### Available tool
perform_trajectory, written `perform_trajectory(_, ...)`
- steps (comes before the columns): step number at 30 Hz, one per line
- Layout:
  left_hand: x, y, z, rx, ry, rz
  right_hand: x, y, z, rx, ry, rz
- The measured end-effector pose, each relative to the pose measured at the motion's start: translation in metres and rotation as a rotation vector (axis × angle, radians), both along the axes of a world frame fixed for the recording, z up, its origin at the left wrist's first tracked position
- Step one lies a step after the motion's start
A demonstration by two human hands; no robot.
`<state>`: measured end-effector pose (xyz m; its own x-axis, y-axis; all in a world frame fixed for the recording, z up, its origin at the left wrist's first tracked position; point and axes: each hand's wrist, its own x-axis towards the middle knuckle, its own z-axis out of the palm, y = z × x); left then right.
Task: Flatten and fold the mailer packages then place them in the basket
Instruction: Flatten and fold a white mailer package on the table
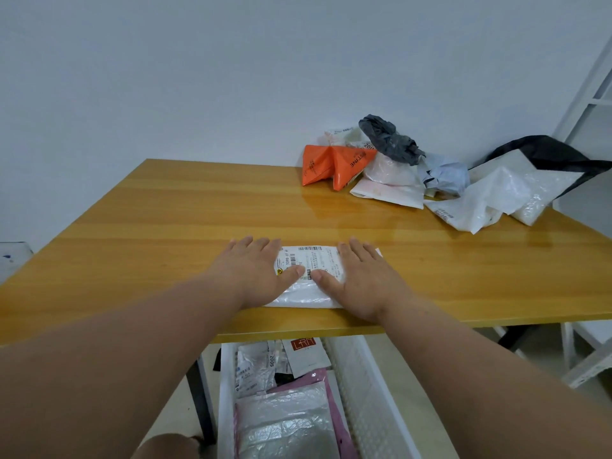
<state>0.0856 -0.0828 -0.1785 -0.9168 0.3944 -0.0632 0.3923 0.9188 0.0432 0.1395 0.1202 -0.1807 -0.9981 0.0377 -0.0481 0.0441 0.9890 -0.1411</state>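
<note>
I press my left hand (256,265) and right hand (359,276), fingers flat, no grip, on the folded mailer (308,279); I should push evenly outward to sharpen the crease.

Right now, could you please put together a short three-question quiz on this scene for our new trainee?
1. True or false: both hands, left hand and right hand, press flat on the white mailer.
2. Where does the basket stand? A) on the table B) below the table's near edge C) on a chair
3. What colour is the leftmost mailer in the far pile?

Key: 1 true; 2 B; 3 orange.
</note>
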Motion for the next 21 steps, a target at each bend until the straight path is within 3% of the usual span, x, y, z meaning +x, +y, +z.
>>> perform_trajectory(21, 0.0062, 0.0011, 0.0026, -0.034, 0.082, -0.038, 0.0011, -0.0062, 0.009, 0.08, -0.005, 0.061)
